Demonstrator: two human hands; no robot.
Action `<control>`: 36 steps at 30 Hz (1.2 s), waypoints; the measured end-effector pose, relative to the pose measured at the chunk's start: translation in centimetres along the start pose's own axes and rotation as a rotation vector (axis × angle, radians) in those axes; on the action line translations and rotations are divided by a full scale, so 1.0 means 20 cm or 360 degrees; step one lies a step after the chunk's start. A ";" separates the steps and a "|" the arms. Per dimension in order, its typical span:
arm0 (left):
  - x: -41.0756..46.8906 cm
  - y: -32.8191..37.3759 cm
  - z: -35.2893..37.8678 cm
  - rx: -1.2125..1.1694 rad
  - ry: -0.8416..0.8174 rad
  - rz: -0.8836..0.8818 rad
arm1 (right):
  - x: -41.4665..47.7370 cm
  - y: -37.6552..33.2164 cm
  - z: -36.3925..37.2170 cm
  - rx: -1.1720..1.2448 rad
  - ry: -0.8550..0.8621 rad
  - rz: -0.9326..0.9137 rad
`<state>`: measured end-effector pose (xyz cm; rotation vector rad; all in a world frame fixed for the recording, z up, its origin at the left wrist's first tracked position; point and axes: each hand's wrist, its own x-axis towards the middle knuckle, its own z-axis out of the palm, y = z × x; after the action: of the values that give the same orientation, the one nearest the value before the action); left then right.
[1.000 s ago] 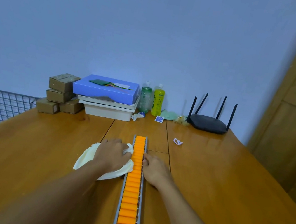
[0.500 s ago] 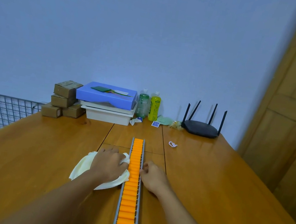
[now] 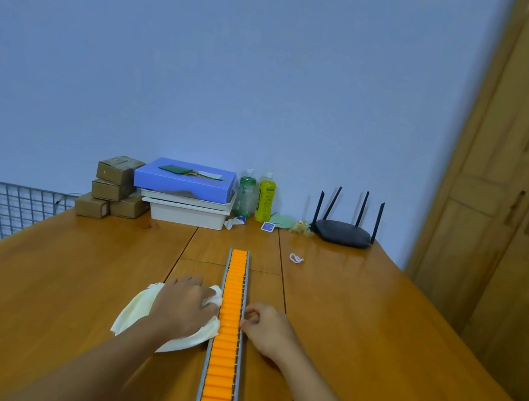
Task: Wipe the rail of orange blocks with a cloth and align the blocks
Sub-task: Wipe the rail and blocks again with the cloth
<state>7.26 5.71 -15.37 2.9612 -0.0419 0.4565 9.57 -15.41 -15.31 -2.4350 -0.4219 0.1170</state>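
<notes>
A long gray rail (image 3: 239,352) full of orange blocks (image 3: 227,333) lies down the middle of the wooden table (image 3: 356,336), and its near end is cut off by the bottom of the picture. The left hand (image 3: 185,309) lies flat on a white cloth (image 3: 138,312), fingers spread a little and bent over it, pressing it against the left side of the rail. The hand hides much of the cloth. The right hand (image 3: 265,327) sits on the table at the right side of the rail, fingers curled in and touching the rail's edge, holding nothing. At the far end are brown boxes (image 3: 113,185), a blue box (image 3: 186,179), two bottles (image 3: 257,195) and a black router (image 3: 343,232). A small white thing (image 3: 295,258) is too little to make out.
</notes>
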 end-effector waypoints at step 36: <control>-0.80 0.18 -0.27 0.0067 -0.0025 0.0128 | -0.73 -0.13 0.09 -0.0128 0.0096 -0.0009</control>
<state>-9.78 2.92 -14.68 3.0134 -0.1558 0.4493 -5.29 -17.26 -15.48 -2.5088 -0.4136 0.0244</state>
